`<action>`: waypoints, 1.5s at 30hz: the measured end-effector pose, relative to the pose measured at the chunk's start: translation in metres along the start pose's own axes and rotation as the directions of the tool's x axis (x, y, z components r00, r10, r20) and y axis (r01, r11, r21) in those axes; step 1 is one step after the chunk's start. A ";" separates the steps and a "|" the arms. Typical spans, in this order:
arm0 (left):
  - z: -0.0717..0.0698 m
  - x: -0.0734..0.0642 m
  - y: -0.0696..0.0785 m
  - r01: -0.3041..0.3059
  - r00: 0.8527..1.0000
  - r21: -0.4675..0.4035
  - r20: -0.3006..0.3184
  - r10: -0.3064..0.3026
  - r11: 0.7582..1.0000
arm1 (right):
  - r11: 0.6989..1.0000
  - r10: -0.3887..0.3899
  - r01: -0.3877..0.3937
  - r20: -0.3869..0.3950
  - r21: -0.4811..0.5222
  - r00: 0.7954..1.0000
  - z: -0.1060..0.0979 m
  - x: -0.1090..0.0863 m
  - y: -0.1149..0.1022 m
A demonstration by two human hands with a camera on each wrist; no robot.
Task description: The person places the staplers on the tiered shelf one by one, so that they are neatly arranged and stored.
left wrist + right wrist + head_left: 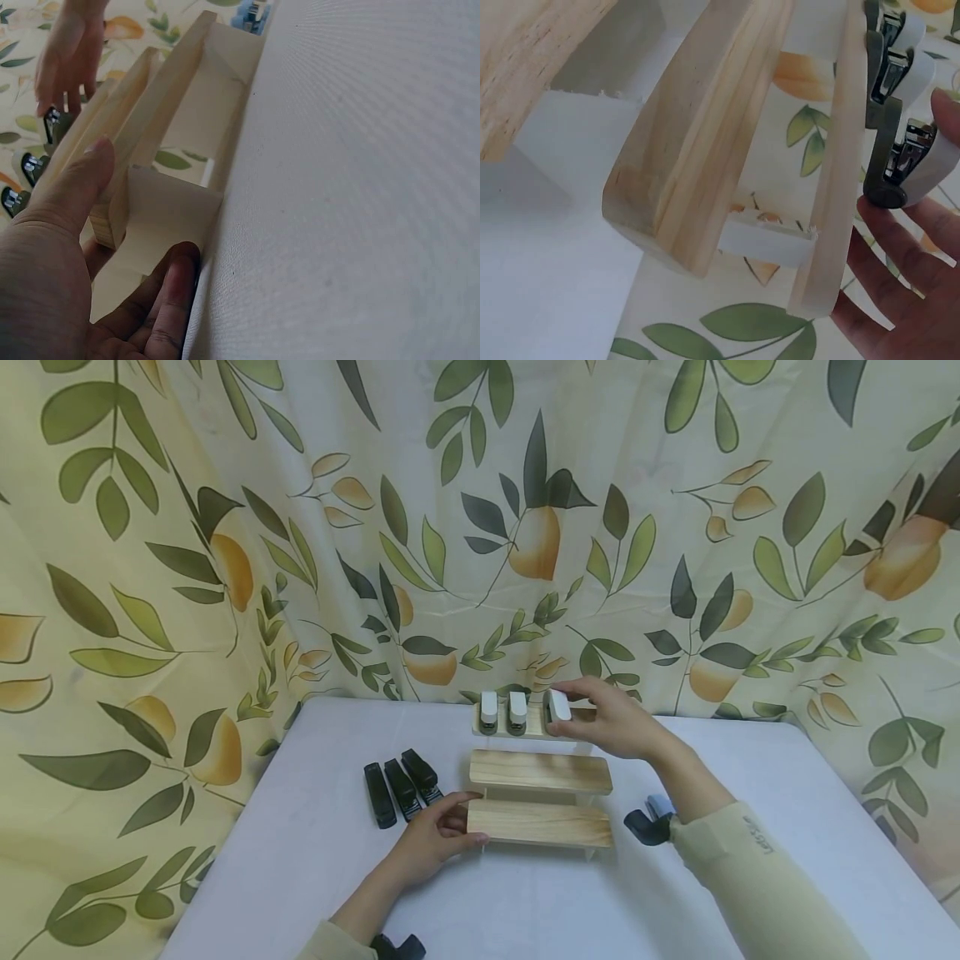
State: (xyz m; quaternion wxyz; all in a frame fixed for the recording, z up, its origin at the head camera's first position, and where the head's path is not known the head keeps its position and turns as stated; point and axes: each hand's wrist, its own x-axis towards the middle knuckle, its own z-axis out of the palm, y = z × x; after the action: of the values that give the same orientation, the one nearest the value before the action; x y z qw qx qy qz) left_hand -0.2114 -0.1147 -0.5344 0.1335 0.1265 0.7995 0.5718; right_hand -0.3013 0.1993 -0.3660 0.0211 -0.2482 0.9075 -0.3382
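Observation:
A three-tier wooden stand is on the table, its back shelf lowest in the head view. My left hand holds the left end of the front shelf; in the left wrist view the thumb lies along the wood and fingers are underneath. At the right part of the back shelf, my right hand grips a white stapler between thumb and fingers. Two more white staplers, one at the far left and one beside it, stand upright on that shelf. The right wrist view shows the held stapler's dark base against the shelf.
Three black staplers lie left of the stand. A blue object, partly hidden by the right wrist's black mount, lies on the right. A leaf-and-fruit patterned curtain hangs behind the white-covered table.

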 end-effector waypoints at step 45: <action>0.000 0.000 0.000 0.001 1.000 -0.020 0.004 -0.001 1.000 | 1.000 0.019 -0.020 0.037 0.014 0.999 0.013 0.010 0.003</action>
State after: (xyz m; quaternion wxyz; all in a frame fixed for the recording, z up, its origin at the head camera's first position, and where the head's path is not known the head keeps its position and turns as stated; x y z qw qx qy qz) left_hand -0.2115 -0.1148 -0.5344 0.1367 0.1258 0.7935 0.5795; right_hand -0.3082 0.1888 -0.3765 0.0431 -0.2453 0.9068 -0.3401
